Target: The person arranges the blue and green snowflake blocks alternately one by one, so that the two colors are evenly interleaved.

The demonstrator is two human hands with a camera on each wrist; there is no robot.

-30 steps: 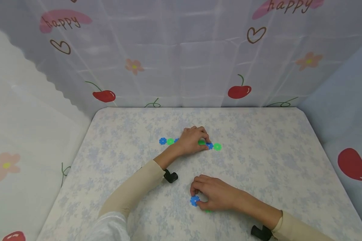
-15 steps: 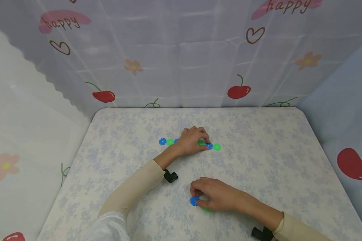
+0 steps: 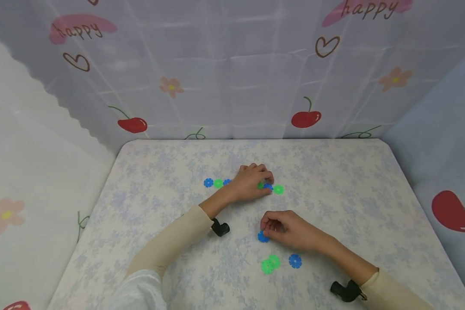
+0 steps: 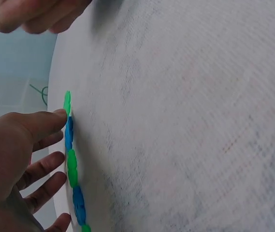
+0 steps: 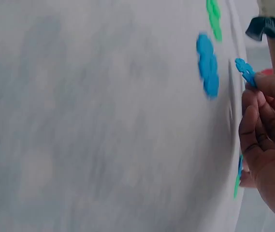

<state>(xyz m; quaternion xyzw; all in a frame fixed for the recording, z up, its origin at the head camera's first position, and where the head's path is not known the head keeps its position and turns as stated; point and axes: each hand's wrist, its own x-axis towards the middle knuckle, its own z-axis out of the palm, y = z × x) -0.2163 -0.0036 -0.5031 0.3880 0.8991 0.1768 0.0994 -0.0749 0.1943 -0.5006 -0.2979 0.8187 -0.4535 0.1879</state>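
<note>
A row of blue and green flower-shaped discs lies linked across the table, its left end a blue disc [image 3: 208, 182] and its right end a green disc [image 3: 278, 189]. My left hand [image 3: 252, 183] is over the right part of this row, covering its middle. In the left wrist view the fingers are spread, and the thumb [image 4: 55, 118] is by the joint of a green disc [image 4: 67, 101] and a blue disc [image 4: 69, 133]. My right hand [image 3: 290, 230] pinches a single blue disc [image 5: 246, 71] between thumb and fingers, raised off the table.
Near the front of the patterned table [image 3: 364, 215] lie two overlapping green discs [image 3: 269, 265] and a loose blue disc [image 3: 295, 261]. Black wrist cameras [image 3: 220, 227] stick out from the sleeves. A printed curtain [image 3: 232, 77] hangs behind the table.
My right hand has lifted and moved forward and right with the blue disc, uncovering the loose discs below. My left hand has loosened and slid slightly right along the row.
</note>
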